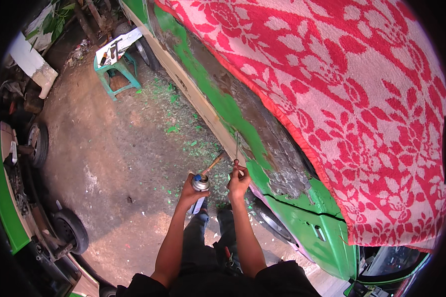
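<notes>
One can: roughly upright near the green car, fingers of the left hand curled round it, perhaps to steady the wooden stick seemingly leaning from its top.
Screwdriver-like tool: right hand fingers closed on it, shaft toward the car, likely for control (tip contact unclear).
Patterned cloth: over the car, probably protective.

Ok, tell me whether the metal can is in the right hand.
No, the left hand holds the metal can, while the right hand holds a screwdriver.
</notes>
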The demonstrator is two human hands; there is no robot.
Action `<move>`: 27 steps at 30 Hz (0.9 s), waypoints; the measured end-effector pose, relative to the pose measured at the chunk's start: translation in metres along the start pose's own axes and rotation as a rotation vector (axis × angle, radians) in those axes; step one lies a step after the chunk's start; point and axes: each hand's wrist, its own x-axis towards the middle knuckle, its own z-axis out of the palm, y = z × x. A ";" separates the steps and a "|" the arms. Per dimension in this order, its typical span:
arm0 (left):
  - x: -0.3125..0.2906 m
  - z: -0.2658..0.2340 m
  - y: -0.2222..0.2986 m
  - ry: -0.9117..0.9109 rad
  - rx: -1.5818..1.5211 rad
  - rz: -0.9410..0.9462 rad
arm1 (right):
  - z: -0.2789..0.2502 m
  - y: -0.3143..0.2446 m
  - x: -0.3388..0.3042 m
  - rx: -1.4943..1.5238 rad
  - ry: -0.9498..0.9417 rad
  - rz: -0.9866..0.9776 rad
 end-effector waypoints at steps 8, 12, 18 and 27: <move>-0.002 0.001 -0.003 0.007 -0.037 0.016 | -0.004 -0.005 0.006 -0.055 -0.005 0.086; 0.003 0.006 0.001 0.007 -0.017 0.008 | -0.025 0.007 0.014 -0.248 -0.020 -0.029; 0.002 0.003 -0.004 0.002 -0.132 0.000 | -0.032 -0.035 0.013 -0.690 -0.050 -0.322; 0.002 0.011 -0.005 0.005 -0.070 0.020 | -0.045 -0.050 0.023 -0.843 -0.074 -0.457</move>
